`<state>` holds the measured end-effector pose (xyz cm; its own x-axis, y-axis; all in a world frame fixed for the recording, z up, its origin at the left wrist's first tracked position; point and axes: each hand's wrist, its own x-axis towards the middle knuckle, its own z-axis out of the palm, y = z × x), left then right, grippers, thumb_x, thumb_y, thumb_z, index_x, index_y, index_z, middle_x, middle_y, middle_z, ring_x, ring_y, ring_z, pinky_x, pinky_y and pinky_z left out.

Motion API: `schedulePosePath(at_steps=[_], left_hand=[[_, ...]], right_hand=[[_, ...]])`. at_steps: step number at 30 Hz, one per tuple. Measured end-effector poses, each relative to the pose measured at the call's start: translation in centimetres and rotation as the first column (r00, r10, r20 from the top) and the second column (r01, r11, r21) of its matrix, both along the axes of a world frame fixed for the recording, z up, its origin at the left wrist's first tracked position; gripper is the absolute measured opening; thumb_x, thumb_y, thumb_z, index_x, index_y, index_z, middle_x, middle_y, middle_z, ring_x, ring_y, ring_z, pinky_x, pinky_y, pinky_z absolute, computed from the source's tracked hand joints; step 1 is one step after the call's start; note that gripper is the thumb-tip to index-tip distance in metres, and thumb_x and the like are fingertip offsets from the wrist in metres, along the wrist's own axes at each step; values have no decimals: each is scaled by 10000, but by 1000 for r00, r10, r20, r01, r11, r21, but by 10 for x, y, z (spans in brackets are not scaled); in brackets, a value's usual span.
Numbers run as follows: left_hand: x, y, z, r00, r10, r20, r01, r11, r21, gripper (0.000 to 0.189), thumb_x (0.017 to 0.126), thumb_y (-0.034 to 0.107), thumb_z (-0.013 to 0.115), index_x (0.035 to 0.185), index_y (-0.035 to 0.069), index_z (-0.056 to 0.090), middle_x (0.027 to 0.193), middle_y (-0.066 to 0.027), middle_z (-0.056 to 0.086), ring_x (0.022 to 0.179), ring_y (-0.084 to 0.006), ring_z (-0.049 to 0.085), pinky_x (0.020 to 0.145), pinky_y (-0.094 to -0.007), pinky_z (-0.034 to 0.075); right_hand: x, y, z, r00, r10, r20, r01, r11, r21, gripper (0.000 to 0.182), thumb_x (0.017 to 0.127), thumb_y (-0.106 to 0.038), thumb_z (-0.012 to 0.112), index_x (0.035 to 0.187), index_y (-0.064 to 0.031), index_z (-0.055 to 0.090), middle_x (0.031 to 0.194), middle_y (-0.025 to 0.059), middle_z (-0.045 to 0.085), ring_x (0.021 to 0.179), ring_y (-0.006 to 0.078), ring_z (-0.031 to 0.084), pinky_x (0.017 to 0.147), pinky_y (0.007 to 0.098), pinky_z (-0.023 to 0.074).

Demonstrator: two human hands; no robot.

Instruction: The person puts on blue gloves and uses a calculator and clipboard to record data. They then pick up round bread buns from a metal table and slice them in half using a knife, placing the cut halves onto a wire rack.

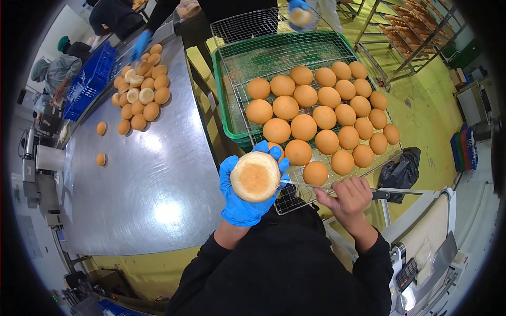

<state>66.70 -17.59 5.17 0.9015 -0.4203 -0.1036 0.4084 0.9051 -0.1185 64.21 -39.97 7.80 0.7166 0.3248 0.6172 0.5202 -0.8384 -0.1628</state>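
Note:
A round bread bun (pixel 255 177) lies bottom up in my left hand (pixel 245 211), which wears a blue glove. My bare right hand (pixel 350 196) grips a knife (pixel 304 184) with a dark handle. Its thin blade reaches left to the bun's right side; whether the tip is inside the bun I cannot tell. Just beyond my hands, a wire rack (pixel 284 209) bears rows of brown buns (pixel 303 127), domes up. Beneath the rack's far part is a green plastic crate (pixel 223 114).
On the steel table (pixel 166 177) at left is a heap of buns (pixel 146 85), some pale side up. A co-worker's gloved hand (pixel 140 45) reaches over it; the other gloved hand (pixel 299 14) holds a bun. A blue crate (pixel 89 81), rack trolley (pixel 411 35) and conveyor (pixel 423 221) stand around.

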Motion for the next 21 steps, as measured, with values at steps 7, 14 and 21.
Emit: schedulePosePath(at_steps=[7, 14, 21], left_hand=[[1, 2, 3, 999, -11, 31, 9, 998, 60, 620, 835, 511, 512, 1286, 85, 492, 1283, -161, 516, 1131, -382, 527, 892, -499, 477], [3, 3, 5, 1000, -15, -5, 15, 999, 52, 637, 835, 506, 514, 1295, 65, 488, 1292, -170, 517, 1131, -392, 526, 903, -515, 468], [5, 6, 2, 998, -57, 11, 57, 998, -3, 629, 841, 505, 504, 1280, 54, 503, 1279, -173, 527, 1160, -386, 507, 909, -536, 463]], right_hand=[[-3, 1, 1, 1000, -18, 4, 18, 999, -27, 358, 619, -269, 819, 661, -87, 514, 576, 16, 431, 530, 202, 439, 510, 325, 299], [0, 2, 1, 999, -26, 26, 27, 999, -37, 386, 659, -316, 790, 598, -115, 467, 555, 9, 388, 520, 188, 414, 505, 317, 285], [3, -2, 0, 999, -24, 24, 24, 999, -33, 379, 676, -325, 779, 593, -122, 470, 555, 3, 390, 525, 180, 414, 510, 315, 282]])
